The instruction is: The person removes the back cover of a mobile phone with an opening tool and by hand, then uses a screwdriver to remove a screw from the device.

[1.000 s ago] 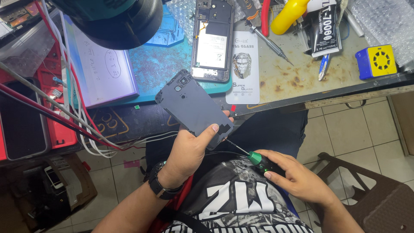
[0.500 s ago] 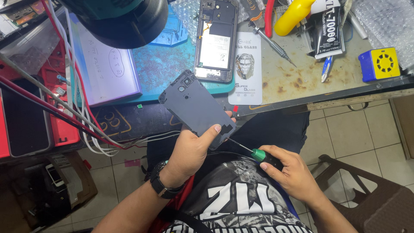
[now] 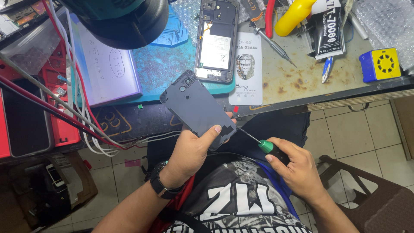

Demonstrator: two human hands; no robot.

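Below the table (image 3: 302,82) edge, over the lap, the left hand (image 3: 192,151) grips a dark phone cover (image 3: 196,108), fingers closed around its lower end. The right hand (image 3: 295,166) holds a green screwdriver (image 3: 267,146), fingers wrapped on the handle, its tip touching the cover's lower corner.

A dark grey phone back cover (image 3: 197,109) is held tilted above the lap, camera cutouts at its upper-left end. A green-collared screwdriver (image 3: 264,145) — thin shaft, black handle — meets the cover's lower right corner.

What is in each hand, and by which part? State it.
The left hand grips the dark phone back cover by its lower end, thumb on its face. The right hand holds a green-collared screwdriver by its handle, tip at the cover's edge.
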